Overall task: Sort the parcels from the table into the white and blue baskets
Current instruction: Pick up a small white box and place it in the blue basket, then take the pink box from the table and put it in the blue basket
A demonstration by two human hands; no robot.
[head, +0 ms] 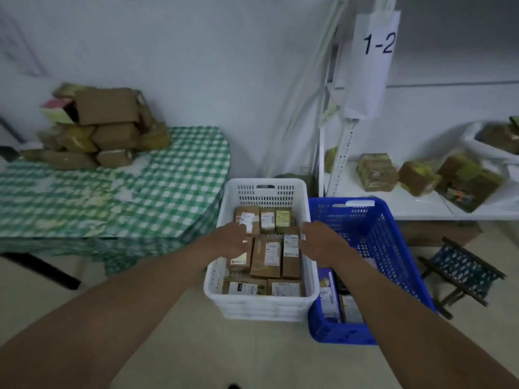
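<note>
On the floor, white basket (261,304) of parcels (265,256); left hand (229,240) and right hand (320,240) released above.

A green-and-white checked cloth (174,175) covers the bench, with brown cardboard parcels (106,127) heaped on it, one showing a pink and pale yellow-green end. On the pale floor stand a white basket (264,307) of brown boxes with white labels and a bright blue basket (393,248). The white shelf (415,206) carries brown parcels (418,176) taped yellow-green, and a white sign (376,60) reads "1-2" in black.

parcel labels in white basket (261,307) unreadable — blurred, blue basket (393,248) contents part-hidden by right forearm, table (84,206) left edge cut off
</note>
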